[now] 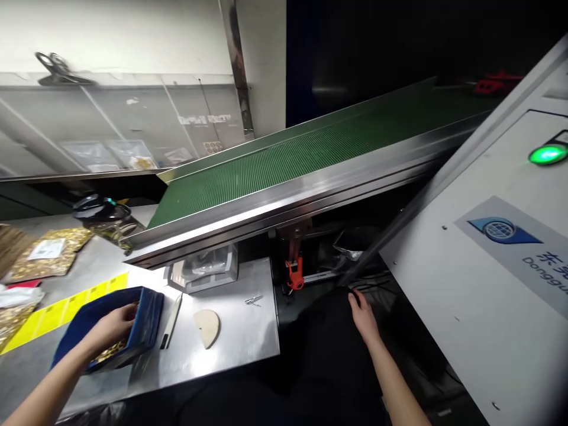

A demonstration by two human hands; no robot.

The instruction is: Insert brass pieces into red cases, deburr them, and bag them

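My left hand (114, 327) reaches into a blue tray (148, 313) on the steel table (239, 337), its fingers among small golden pieces (109, 351); whether it grips any I cannot tell. My right hand (362, 316) hangs low in the dark gap between the table and a grey machine cabinet (479, 307), fingers spread, holding nothing, near dark cables. A green conveyor belt (284, 163) slopes up to the right above the table.
On the table lie a half-round wooden piece (207, 326), a slim knife-like tool (171, 322), yellow labels (57, 310), golden packets (44, 254) and a clear plastic box (204, 269). A green lamp (548, 154) glows on the cabinet. Scissors (57, 68) hang on the wall.
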